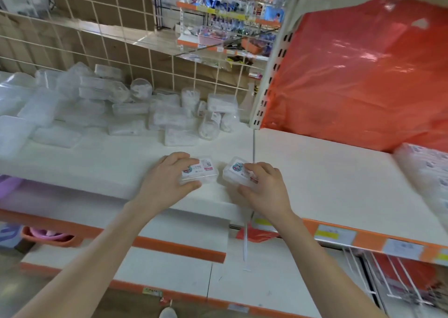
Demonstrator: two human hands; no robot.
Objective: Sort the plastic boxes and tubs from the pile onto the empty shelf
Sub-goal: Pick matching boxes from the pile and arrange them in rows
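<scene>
Two bare forearms stretch in from the bottom edge toward the white laminate shelf board [327, 172], the largest thing in play. Its right-hand bay, backed by a crinkled red plastic sheet [363, 75], is mostly bare. On the left bay, against a cream wire grid [97, 39], lies the jumbled pile [121, 107] of clear plastic boxes and round tubs.

Near the board's front edge, close to the seam between the bays, are two small clear rectangular plastic boxes with cartoon labels, near each other but apart. I cannot tell whether they rest on the board or are held just above it. The left hand [167, 179] grips the left box [206, 170] from above, fingers curled over its far side and thumb on the near side. The right hand [263, 187] grips the right box [234, 168] the same way, and that box sits slightly skewed.

Such boxes are likely light, stiff and slick. Their thin walls may flex, and a hard squeeze could pop a lid. The safest hold seems to be across the short width, on the side walls, with modest pressure.
</scene>
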